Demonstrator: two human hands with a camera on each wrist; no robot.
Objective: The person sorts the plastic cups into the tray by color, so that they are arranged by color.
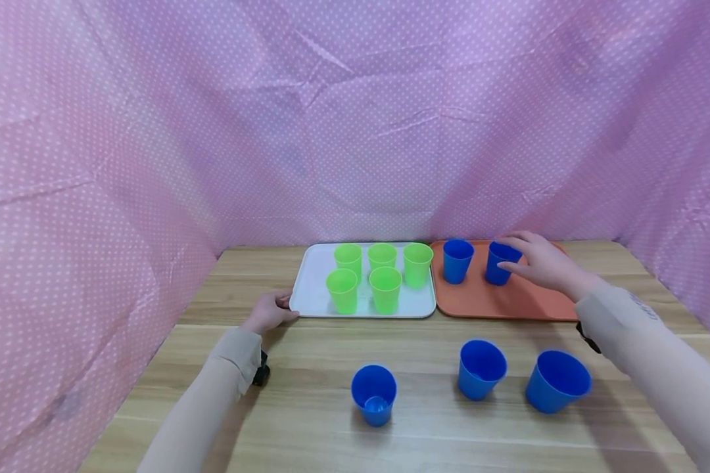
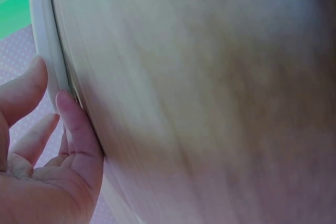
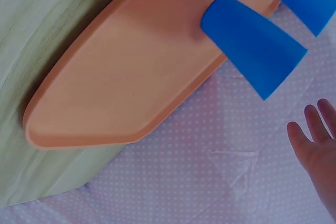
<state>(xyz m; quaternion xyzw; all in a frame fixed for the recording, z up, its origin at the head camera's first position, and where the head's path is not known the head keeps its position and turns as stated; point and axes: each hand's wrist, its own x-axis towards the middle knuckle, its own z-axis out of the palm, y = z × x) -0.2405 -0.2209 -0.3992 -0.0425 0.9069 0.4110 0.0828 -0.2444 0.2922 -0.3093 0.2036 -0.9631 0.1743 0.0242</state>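
Right hand (image 1: 538, 263) is hanging about a blue cup (image 1: 496, 269), fingers spread and not closed on it; the wrist view is showing visible fingertips clear of the wall. Cup is standing upright at 12 o'clock of the orange tray (image 1: 479, 303), its neighbour (image 1: 457, 266) at 10. Left hand (image 1: 269, 313) is pinching the white tray (image 1: 310, 289) at its 8 o'clock rim. Judgement: keeping fingers wide should be sparing the cup a nudge; light left pressure should be preventing tray slip. Three loose cups (image 1: 478, 386) are standing on the counter (image 1: 307, 427), orange tray's 5, 6 and 8 o'clock.
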